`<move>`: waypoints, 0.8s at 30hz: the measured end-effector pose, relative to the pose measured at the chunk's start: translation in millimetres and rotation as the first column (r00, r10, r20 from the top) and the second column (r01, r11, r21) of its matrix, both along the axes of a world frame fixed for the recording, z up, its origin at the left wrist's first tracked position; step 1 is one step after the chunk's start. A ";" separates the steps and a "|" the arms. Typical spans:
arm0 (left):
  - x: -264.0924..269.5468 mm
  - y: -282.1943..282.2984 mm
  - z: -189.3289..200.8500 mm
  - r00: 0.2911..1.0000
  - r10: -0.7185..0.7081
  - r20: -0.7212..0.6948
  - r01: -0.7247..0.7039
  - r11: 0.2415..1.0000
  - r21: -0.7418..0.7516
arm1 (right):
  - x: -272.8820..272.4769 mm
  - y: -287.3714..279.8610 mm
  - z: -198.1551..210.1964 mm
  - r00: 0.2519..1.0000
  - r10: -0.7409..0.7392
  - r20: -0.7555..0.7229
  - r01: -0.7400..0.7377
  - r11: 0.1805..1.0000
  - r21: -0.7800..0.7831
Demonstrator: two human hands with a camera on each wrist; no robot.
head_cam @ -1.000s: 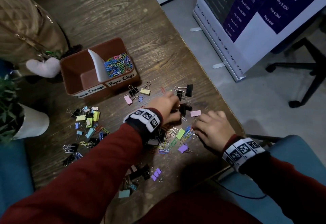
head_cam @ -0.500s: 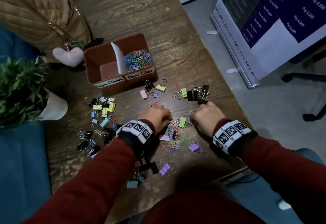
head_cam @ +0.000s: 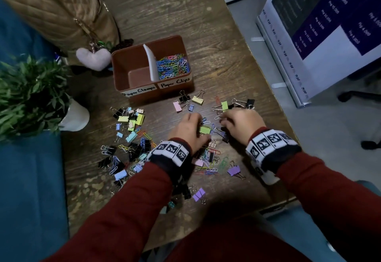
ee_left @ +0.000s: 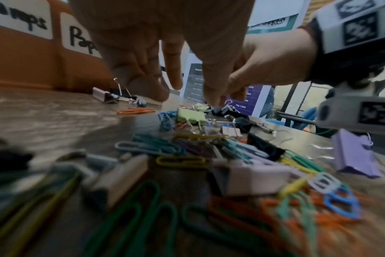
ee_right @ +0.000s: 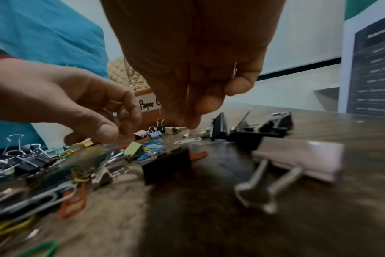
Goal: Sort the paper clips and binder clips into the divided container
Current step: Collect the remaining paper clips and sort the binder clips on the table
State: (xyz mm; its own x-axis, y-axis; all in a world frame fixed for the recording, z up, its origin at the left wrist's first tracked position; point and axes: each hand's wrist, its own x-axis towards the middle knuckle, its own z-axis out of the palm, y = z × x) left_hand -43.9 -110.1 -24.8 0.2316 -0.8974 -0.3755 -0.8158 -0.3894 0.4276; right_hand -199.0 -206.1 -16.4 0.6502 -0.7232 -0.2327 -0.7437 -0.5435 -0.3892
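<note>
On the wooden table (head_cam: 165, 14) the brown divided container (head_cam: 132, 63) sits at about 11 o'clock from the two hands, its right compartment, labelled "Paper Clips", heaped with coloured paper clips (head_cam: 172, 66) and its left compartment, labelled "Paper Clamps", showing bare floor. The left hand (head_cam: 190, 130) hovers low over the middle scatter with fingers bent downward, thumb beside a light green binder clip (head_cam: 205, 130); whether it pinches anything cannot be told. The right hand (head_cam: 242, 123), at 3 o'clock from the left and close to it, has its fingers bunched narrowly together, tips pointing down near the table; a thin metal wire shows between them in the right wrist view, but what it belongs to is unclear. Loose binder clips and paper clips lie at 9 o'clock in a pile (head_cam: 129, 129) and at 6 o'clock under the wrists. A potted plant (head_cam: 31, 94) stands at the far 9 o'clock edge.
</note>
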 end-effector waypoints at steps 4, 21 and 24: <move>-3.8 -18.7 -4.2 0.982 -0.146 0.119 0.133 0.985 0.106 | -25.9 17.4 5.2 0.999 -0.022 -0.042 0.023 0.999 0.033; 1.0 -65.8 17.1 0.997 -0.075 -0.008 0.073 0.985 -0.156 | -50.0 79.3 -6.1 0.946 0.190 -0.262 -0.128 0.964 0.235; -17.6 -53.6 12.2 0.961 -0.256 0.104 0.255 0.967 0.021 | -53.6 69.9 -0.9 0.988 0.049 -0.143 -0.018 0.978 0.206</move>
